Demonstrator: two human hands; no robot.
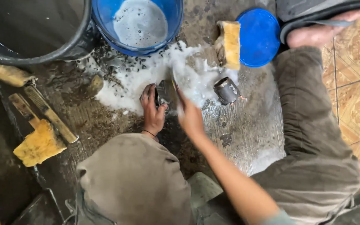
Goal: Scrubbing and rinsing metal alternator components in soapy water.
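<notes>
My left hand [152, 109] grips a small dark metal part [164, 92] on the wet, soapy floor. My right hand [189, 116] is closed against the same part, and a thin tool in it looks blurred with motion. White foam [146, 75] spreads around the part. A short metal cylinder [226, 90] lies on the floor just right of my hands.
A blue basin [105, 16] with foamy water sits at the top, beside a black tub [67, 48]. A yellow sponge [230, 43] leans on a blue lid [260, 37]. Another sponge [39, 143] and brushes [48, 112] lie left. My knees and sandalled foot [321, 31] frame the spot.
</notes>
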